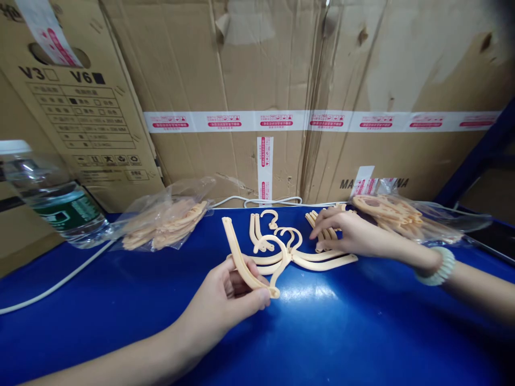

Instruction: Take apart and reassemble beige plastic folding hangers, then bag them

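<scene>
Right wrist [425, 261]: pale green scrunchie [441, 266] (ruffled).

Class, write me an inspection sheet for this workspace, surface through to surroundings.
Surface: glossy blue tabletop.
Job's things: two-armed hangers in the middle, a loose hook just beyond; left loose arms, right loose arms.
Clutter: bottle and clear bag of parts at left; another clear bag at right.
Left hand: holds a hanger arm with a hook at its lower end.
Right hand: over the right loose arms; contact unclear.
Cables: white cable at left, white cord along the back.
Surroundings: cardboard behind; printed carton at left.
</scene>
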`<state>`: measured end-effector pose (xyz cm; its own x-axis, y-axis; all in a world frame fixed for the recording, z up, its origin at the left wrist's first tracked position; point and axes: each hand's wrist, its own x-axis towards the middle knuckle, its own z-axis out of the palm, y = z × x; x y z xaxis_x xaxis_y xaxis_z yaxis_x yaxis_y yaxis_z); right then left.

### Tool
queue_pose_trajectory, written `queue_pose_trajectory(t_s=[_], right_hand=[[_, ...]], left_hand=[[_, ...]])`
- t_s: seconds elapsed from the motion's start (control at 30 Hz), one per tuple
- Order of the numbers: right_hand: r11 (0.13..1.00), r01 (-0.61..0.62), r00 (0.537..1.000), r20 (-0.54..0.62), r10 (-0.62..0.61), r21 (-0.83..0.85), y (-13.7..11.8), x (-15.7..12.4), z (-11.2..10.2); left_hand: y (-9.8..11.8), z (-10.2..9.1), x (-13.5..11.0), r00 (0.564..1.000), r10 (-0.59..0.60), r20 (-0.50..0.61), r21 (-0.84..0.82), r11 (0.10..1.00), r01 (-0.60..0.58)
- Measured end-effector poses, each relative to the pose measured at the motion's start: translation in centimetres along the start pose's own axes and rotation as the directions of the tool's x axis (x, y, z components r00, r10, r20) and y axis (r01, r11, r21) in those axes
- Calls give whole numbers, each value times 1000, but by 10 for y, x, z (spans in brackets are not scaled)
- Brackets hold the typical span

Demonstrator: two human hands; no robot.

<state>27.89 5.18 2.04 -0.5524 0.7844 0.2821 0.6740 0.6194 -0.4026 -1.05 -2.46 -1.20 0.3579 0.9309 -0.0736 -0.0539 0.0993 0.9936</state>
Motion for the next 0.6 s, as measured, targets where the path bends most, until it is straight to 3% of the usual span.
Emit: queue_pose_trajectory(t_s=[0.1, 0.2, 0.33, 0.43, 0.5, 0.6], right_hand=[[998, 56, 991, 118, -56, 2, 8, -2, 0], [994, 109, 989, 103, -110, 21, 8, -5, 3], [995, 96, 988, -122, -91, 30, 0, -11, 7], [975, 7, 933, -352, 74, 222, -15, -15, 10], [901, 24, 883, -431, 184, 434, -28, -16, 13], [660, 87, 877, -372, 305, 746, -49, -19, 22]], left_hand=[[0, 1, 0, 1000, 12, -11, -25, 1000, -12], [-3, 0, 1, 1000, 23, -4, -34, 999, -23], [-7, -4, 4, 999, 33, 21, -41, 999, -32], [-8, -6, 5, 999, 23, 32, -51, 998, -22], [-8, -7, 6, 999, 20, 35, -53, 998, -18], [-8, -7, 5, 999, 30, 40, -48, 998, -28]])
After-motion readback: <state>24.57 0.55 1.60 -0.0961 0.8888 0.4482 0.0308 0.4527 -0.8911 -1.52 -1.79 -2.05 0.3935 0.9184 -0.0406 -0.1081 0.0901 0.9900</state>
